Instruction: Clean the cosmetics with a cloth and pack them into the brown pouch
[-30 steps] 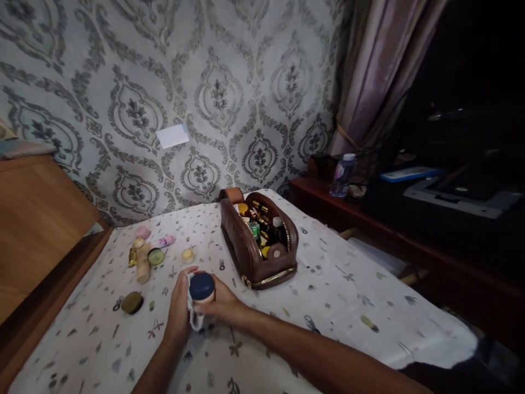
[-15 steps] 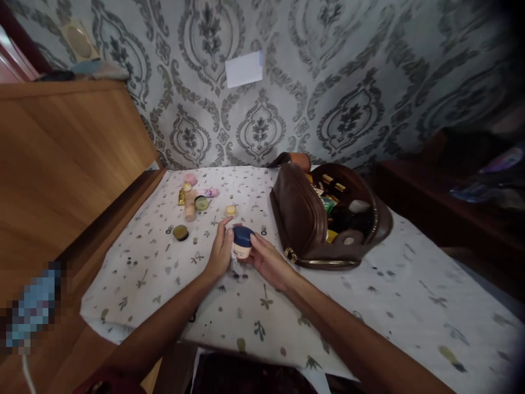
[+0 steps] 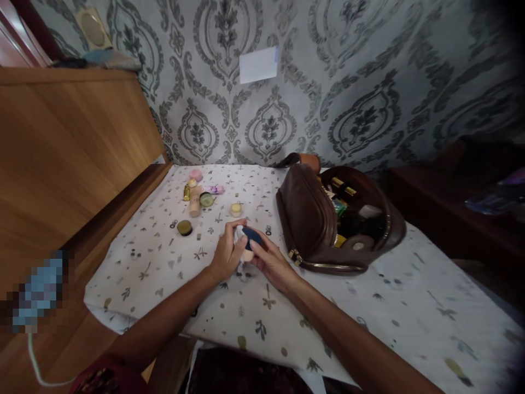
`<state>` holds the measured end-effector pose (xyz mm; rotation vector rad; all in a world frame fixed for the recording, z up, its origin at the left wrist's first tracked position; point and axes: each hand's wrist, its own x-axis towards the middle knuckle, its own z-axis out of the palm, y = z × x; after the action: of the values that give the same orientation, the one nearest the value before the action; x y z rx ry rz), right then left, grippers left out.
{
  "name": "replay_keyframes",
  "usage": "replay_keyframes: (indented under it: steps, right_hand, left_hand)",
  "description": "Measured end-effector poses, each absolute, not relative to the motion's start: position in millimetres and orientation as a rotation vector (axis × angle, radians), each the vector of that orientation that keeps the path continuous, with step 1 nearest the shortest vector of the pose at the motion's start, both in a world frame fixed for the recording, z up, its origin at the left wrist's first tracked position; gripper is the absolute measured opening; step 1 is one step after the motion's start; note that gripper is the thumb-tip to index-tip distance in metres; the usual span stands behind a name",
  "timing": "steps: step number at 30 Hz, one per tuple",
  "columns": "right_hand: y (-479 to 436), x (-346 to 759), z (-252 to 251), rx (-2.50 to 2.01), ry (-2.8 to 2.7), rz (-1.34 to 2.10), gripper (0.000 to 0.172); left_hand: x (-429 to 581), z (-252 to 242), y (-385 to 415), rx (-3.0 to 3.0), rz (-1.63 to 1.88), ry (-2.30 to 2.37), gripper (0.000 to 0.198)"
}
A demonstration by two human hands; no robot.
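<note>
A small jar with a dark blue lid [image 3: 251,235] and a pale peach body is between my hands, tilted over the table. My right hand [image 3: 271,262] is closed around its right side, thumb on the lid. On the left, my left hand [image 3: 225,254] pinches a crumpled white tissue [image 3: 239,234] against the jar; the fingers partly hide it. Just beyond the hands sits a small yellow pot [image 3: 235,209]. A round olive-coloured container [image 3: 184,227] lies to the left.
An open brown leather bag [image 3: 307,219], full of cosmetics, stands on the right. Several small cosmetics, including a beige tube [image 3: 194,202], a green-lidded tin [image 3: 206,200] and a pink round item [image 3: 196,175], cluster at back left. A wooden cabinet [image 3: 82,131] borders the table's left side.
The jar has turned and tipped in my hands, so its lid is more edge-on. My left hand has moved over its left side with the tissue. The view has shifted slightly.
</note>
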<state>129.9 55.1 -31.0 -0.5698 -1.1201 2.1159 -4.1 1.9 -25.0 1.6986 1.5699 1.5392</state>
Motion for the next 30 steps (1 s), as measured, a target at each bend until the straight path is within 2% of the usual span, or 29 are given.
replay_keyframes:
  steps: [5, 9, 13, 16, 18, 23, 28, 30]
  right_hand:
    - [55, 129, -34, -0.567, -1.077, 2.145, 0.051]
    - [56, 129, -38, -0.532, -1.032, 2.236, 0.054]
    - [56, 130, -37, -0.477, -1.102, 2.272, 0.047]
    - [57, 132, -35, -0.510, -1.149, 2.256, 0.050]
    - [57, 133, -34, -0.531, -1.191, 2.255, 0.053]
    - [58, 134, -34, -0.530, -1.255, 2.267, 0.047]
    - [57, 132, -34, -0.520, -1.178, 2.243, 0.044]
    - [57, 131, -34, -0.528, -1.118, 2.225, 0.040]
  left_hand:
    - [-4, -22, 2, 1.887, 1.490, 1.588, 0.039]
    - [-7, -17, 4, 1.779, 1.580, 1.609, 0.038]
    - [-10, -13, 5, 1.689, 1.687, 1.688, 0.049]
    - [-10, -13, 5, 1.610, 1.684, 1.687, 0.053]
    - [-10, -13, 4, 1.569, 1.671, 1.670, 0.054]
    - [-8, -16, 2, 1.493, 1.659, 1.676, 0.049]
    - [-8, -20, -1, 1.727, 1.572, 1.706, 0.042]
    - [-8, -23, 0, 1.862, 1.509, 1.691, 0.048]
